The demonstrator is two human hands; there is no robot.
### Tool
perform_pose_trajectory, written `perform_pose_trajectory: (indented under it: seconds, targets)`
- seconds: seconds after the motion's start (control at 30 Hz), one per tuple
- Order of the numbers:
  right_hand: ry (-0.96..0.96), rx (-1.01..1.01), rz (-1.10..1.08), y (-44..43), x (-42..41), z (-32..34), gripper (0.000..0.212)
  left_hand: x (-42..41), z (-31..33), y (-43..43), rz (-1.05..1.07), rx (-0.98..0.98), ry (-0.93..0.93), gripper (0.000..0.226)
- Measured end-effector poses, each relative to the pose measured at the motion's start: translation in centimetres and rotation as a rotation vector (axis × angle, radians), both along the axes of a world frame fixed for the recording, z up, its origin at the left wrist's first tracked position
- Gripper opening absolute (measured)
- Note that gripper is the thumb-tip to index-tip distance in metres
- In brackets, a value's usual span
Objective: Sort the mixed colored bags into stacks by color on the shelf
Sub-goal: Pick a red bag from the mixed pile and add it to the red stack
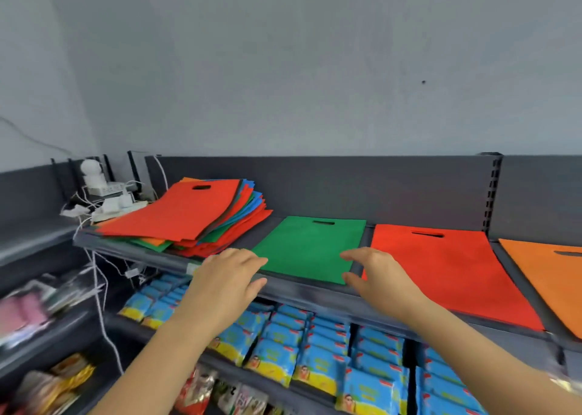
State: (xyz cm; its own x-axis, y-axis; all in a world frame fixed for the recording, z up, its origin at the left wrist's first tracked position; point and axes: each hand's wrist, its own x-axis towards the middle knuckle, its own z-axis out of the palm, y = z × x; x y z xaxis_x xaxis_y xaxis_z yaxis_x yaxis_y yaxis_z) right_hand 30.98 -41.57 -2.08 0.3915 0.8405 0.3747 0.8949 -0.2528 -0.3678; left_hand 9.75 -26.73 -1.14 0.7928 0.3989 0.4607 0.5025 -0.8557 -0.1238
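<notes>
A mixed pile of flat bags, red on top with green, blue and orange edges showing, lies at the left of the dark grey top shelf. To its right lie a single green bag, then a red bag, then an orange bag. My left hand hovers at the green bag's near left corner, fingers relaxed, holding nothing. At the bag's near right corner is my right hand, fingers and thumb spread apart and empty.
A white power strip, adapters and cables crowd the shelf's far left end. Blue snack packets fill the lower shelf. A dark back panel and a slotted upright bound the shelf behind.
</notes>
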Motion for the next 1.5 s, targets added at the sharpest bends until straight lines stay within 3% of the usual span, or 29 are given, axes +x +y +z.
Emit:
perform_pose_trajectory:
  seconds: [0.27, 0.6, 0.9, 1.1, 1.17, 1.33, 1.5]
  targets:
    - [0.014, -0.024, 0.156, 9.7, -6.2, -0.5, 0.042, -6.9, -0.7, 6.3, 0.134, -0.038, -0.047, 0.051]
    - [0.035, 0.029, 0.320, 21.1, -8.8, -0.2, 0.041, -7.8, 0.0, 14.1, 0.227, -0.085, -0.044, 0.055]
    - [-0.054, -0.038, 0.409, 29.8, -8.8, 1.4, 0.056, -6.7, 1.4, 22.2, 0.314, -0.147, 0.022, 0.068]
    - [-0.065, -0.054, 0.429, 32.7, -8.6, 0.8, 0.066, -6.2, 1.1, 27.5, 0.238, -0.284, 0.188, 0.085]
    - [-0.032, -0.015, 0.440, 33.5, -9.0, 0.9, 0.063, -6.3, 1.4, 28.8, 0.172, -0.370, 0.167, 0.076]
    - [0.137, 0.128, 0.382, 35.0, -10.1, 2.4, 0.044, -7.0, 3.1, 32.7, -0.031, -0.491, 0.077, 0.015]
    - [0.320, 0.299, 0.091, 36.8, -9.9, 3.1, 0.028, -7.6, 3.1, 37.0, -0.095, -0.479, -0.065, 0.044]
